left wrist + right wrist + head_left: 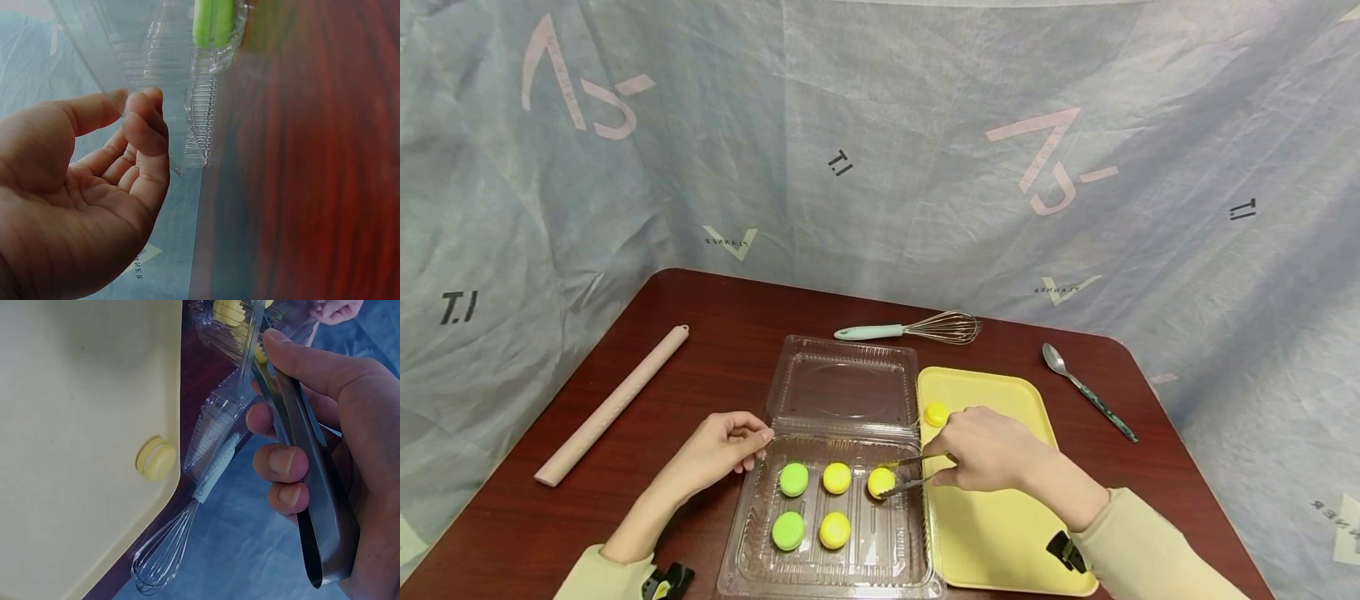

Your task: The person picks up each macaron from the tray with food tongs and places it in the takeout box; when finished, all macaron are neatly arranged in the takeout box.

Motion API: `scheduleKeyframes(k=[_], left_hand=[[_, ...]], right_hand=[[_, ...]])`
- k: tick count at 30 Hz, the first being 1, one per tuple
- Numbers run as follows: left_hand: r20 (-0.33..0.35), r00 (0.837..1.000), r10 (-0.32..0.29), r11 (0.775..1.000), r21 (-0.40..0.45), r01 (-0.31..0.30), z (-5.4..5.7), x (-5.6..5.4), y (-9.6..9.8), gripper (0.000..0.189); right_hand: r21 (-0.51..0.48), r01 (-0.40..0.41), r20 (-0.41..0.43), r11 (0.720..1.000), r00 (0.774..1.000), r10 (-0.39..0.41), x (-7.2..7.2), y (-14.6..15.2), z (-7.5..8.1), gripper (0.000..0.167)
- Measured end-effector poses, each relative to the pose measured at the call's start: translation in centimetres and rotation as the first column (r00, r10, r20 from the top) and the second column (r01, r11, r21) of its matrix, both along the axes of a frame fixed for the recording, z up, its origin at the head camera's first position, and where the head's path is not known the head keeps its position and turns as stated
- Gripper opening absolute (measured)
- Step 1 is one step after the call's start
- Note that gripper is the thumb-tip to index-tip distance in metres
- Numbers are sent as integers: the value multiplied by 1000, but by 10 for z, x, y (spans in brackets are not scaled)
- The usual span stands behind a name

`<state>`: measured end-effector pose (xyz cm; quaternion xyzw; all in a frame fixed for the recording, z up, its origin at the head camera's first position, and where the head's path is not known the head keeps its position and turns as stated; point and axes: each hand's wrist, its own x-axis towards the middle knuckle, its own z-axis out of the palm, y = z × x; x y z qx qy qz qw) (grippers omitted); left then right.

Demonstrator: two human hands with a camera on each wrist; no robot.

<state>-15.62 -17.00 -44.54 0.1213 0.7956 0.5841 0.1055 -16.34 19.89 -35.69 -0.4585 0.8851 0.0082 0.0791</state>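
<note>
A clear plastic box (880,554) lies unfolded, its lid (842,392) away from me. My left hand (718,450) pinches the box's left edge between thumb and forefinger, near the hinge. With my right hand (988,450) I grip metal tongs (325,506). Their tips are around a yellow macaron (881,482) at the right of the box; whether it touches the base cannot be told. Two green macarons (788,531) and two more yellow macarons (837,477) sit left of it in the box. Another yellow macaron (156,459) is on the yellow tray (992,550).
Behind the box lies a whisk (868,332) with a pale green handle. A spoon (1097,402) rests right of the tray. The pink rolling pin (613,404) lies on the table's left side. A grey cloth (880,167) hangs behind the table (715,367).
</note>
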Motion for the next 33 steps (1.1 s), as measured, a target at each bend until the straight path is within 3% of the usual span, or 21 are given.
scheduleKeyframes(k=[13,33], left_hand=[[-1,1000,-4,1000,9,4,0,0,0,21],[1,1000,-4,1000,12,4,0,0,-1,21]], right_hand=[[9,23,-2,1000,1000,-23,1,-3,-3,20],[19,46,-10,999,999,-46,2,-6,-1,16]])
